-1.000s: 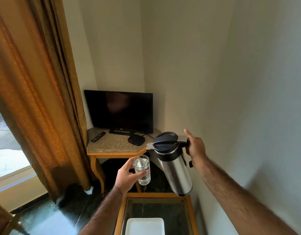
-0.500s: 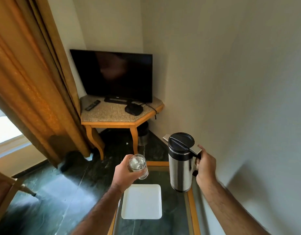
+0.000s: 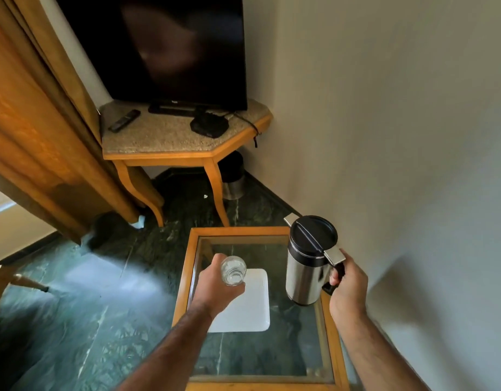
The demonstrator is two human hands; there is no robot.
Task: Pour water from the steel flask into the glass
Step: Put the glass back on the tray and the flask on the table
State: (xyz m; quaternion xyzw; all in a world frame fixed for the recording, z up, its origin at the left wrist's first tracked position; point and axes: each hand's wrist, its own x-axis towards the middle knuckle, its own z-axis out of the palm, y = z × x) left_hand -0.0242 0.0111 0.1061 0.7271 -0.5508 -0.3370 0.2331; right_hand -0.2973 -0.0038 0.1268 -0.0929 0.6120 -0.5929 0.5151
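The steel flask (image 3: pixel 305 266), silver with a black lid and black handle, is upright at the right side of the glass-topped side table (image 3: pixel 187 263), its base low over or on the glass. My right hand (image 3: pixel 348 289) grips its handle. My left hand (image 3: pixel 215 289) holds the clear glass (image 3: pixel 233 270) upright over the left part of a white square plate (image 3: pixel 246 306). Seen from above, the glass looks to hold some water. Flask and glass are a hand's width apart.
The side table has a wooden frame and stands against the wall on the right. Beyond it a corner table (image 3: pixel 184 136) carries a dark TV (image 3: pixel 164 46), a remote (image 3: pixel 123 120) and a small black box. An orange curtain (image 3: pixel 37 117) hangs at left. A steel bin (image 3: pixel 232 179) stands underneath.
The flask went from tilted toward the glass to upright. Both hands came down over the side table, and my view tipped downward.
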